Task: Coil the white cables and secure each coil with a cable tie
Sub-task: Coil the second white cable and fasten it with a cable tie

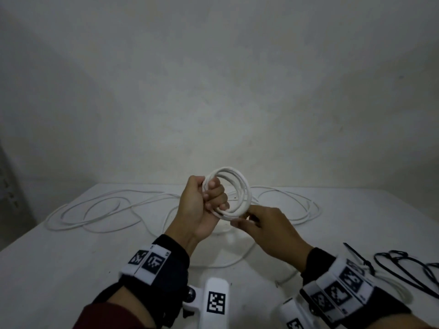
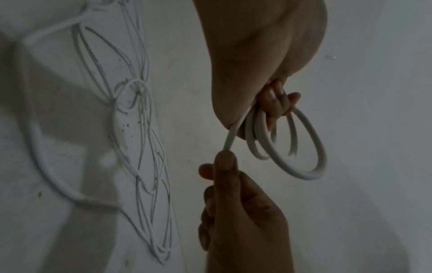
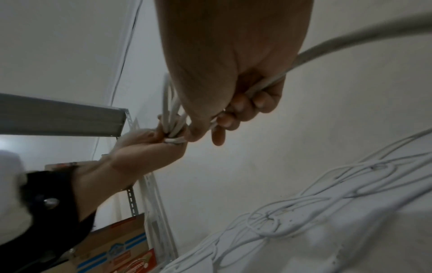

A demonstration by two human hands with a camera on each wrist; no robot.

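A white cable coil point(image 1: 240, 188) of several loops stands upright above the table, gripped at its left side by my left hand point(image 1: 206, 200), fingers curled through the loops. My right hand point(image 1: 259, 222) pinches the cable strand just below the coil, close to the left fist. In the left wrist view the coil point(image 2: 301, 147) hangs from the left fingers point(image 2: 275, 105), and the right hand point(image 2: 224, 166) pinches the strand beneath. In the right wrist view the cable point(image 3: 327, 46) runs through my right hand point(image 3: 236, 114) toward the left hand point(image 3: 149, 147). Loose white cable point(image 1: 99, 210) sprawls over the table.
The white table point(image 1: 59, 269) meets a plain wall behind. Black cable ties point(image 1: 403, 264) lie at the right, beside my right wrist. More loose white cable point(image 1: 294, 203) loops at the right rear. A metal shelf point(image 3: 70, 118) with cardboard boxes point(image 3: 121, 245) stands at the left.
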